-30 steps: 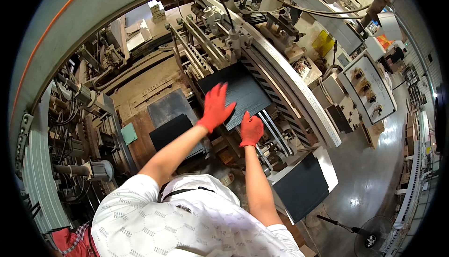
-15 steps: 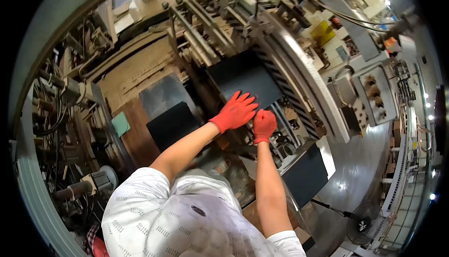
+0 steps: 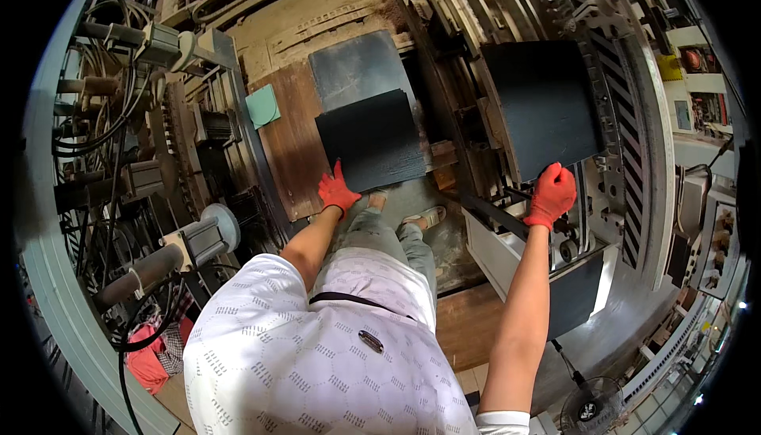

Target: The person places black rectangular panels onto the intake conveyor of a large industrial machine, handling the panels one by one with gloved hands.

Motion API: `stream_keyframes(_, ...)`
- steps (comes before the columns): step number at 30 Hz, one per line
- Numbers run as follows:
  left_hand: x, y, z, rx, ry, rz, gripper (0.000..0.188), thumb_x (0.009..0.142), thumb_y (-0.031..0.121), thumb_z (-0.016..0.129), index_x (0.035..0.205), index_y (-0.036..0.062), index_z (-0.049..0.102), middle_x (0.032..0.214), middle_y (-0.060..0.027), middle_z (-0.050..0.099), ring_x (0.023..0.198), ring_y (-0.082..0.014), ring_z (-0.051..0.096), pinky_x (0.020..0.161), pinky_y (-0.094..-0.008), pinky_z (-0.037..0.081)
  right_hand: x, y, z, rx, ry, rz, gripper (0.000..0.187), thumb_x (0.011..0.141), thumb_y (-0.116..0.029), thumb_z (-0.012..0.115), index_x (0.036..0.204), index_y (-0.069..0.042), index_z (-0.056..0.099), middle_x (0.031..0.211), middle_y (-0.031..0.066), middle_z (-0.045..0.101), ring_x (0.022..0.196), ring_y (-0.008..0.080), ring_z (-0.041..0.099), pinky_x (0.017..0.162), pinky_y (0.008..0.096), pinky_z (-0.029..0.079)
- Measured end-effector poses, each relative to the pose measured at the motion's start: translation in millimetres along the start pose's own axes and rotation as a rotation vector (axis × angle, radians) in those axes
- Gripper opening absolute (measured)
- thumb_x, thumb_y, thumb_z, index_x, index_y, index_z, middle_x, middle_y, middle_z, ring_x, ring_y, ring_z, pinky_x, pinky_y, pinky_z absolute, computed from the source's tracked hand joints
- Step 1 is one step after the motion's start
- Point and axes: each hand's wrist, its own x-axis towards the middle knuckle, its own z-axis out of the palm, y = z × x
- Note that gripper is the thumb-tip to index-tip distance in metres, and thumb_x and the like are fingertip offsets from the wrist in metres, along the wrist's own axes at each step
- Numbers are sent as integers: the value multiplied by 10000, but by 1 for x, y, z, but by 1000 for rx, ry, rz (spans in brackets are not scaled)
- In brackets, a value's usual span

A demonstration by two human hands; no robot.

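Note:
My left hand (image 3: 338,191), in a red glove, has its fingers spread at the near left corner of a black panel (image 3: 376,142). That panel lies over part of a grey sheet (image 3: 357,62) and a brown wooden board (image 3: 289,150). To the right, a second black panel (image 3: 543,106) rests on the machine's rails. My right hand (image 3: 552,196), also red-gloved, is closed in a fist at this second panel's near edge. What its fingers hold, if anything, is hidden.
A green pad (image 3: 262,106) lies on the board's left side. Metal rails and a striped guard (image 3: 614,126) run along the right. Another dark panel (image 3: 576,296) is at the lower right, near a fan (image 3: 590,410). Cylinders and cables (image 3: 119,126) crowd the left.
My left hand has left the panel on the rails and moved left to the panel on the stack. My right hand stays closed by the rail panel's near edge. The view has shifted.

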Motion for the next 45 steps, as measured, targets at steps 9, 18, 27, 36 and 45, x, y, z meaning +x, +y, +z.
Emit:
stream_keyframes(9, 42, -43, 9, -488, -78, 210, 1062, 680, 102, 727, 1550, 253, 137, 1396, -289, 396, 1271, -446, 442, 1029, -460, 433, -5, -1, -3, 58, -14, 34, 356, 899, -234, 554, 640, 2, 489, 667, 161, 525, 634, 362, 513, 590, 456, 383)
stream_keyframes(18, 76, -96, 45, -565, -277, 157, 859, 833, 433, 715, 1424, -85, 367, 1419, -283, 461, 1358, -374, 413, 1115, -400, 344, 1, 2, -6, 68, 7, -20, 358, 905, -230, 558, 612, -32, 502, 649, 162, 527, 635, 360, 527, 585, 464, 379)
stream_keyframes(27, -13, -183, 137, -192, -97, 758, 464, 771, 158, 723, 1205, 64, 590, 960, -166, 597, 918, -309, 592, 920, -398, 472, -2, 2, -9, 132, 1, 93, 393, 884, -299, 589, 615, -23, 510, 655, 159, 540, 656, 362, 539, 595, 467, 387)
stream_keyframes(36, -14, -138, 112, -778, -197, 214, 710, 773, 388, 793, 1335, 51, 520, 1194, -169, 591, 1145, -305, 540, 991, -404, 448, -34, -22, -23, 612, 153, 188, 106, 850, -107, 661, 846, -26, 593, 825, 75, 592, 760, 197, 565, 721, 329, 464)
stream_keyframes(45, 19, -110, 12, -1178, -32, 203, 691, 775, 321, 804, 1304, -24, 522, 1250, -127, 579, 1070, -265, 568, 953, -417, 464, -41, -29, 13, 1982, -547, 1168, 295, 939, -304, 643, 1176, -131, 618, 1019, 93, 647, 866, 280, 662, 747, 424, 574)
